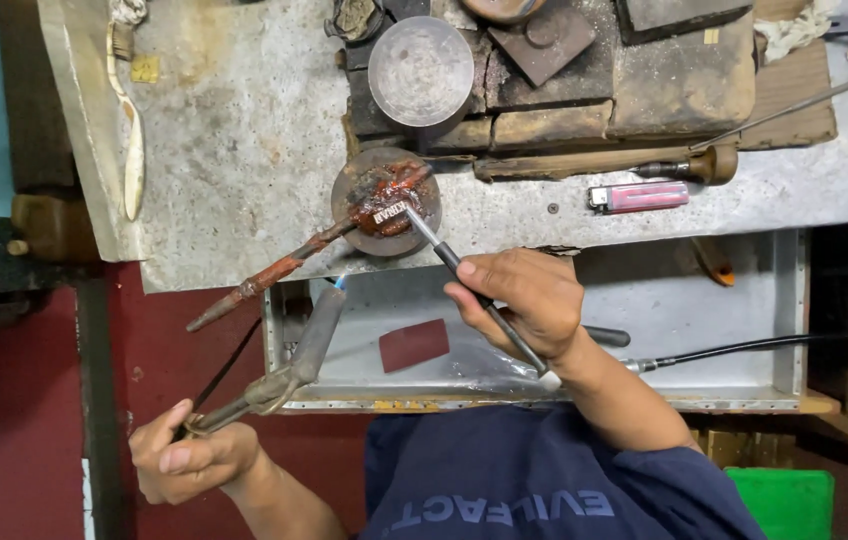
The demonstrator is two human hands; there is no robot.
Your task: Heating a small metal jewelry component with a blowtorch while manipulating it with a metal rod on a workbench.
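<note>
Torch and steel pick meet over a small round block at the bench edge.

The left hand (189, 462), fingers clenched on a gas torch (289, 370), aims a blue flame (341, 283) toward the wax-topped block (385, 205); the right hand (524, 300) grips a pick (464, 275) touching it. Judged best: brief heat, steady tip.

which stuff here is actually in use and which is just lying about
In use:
left hand gripping the torch
right hand holding the thin tool
round block with the red-coated piece

Lying about:
pink lighter
metal disc
red pad
wooden-handled rod
</note>
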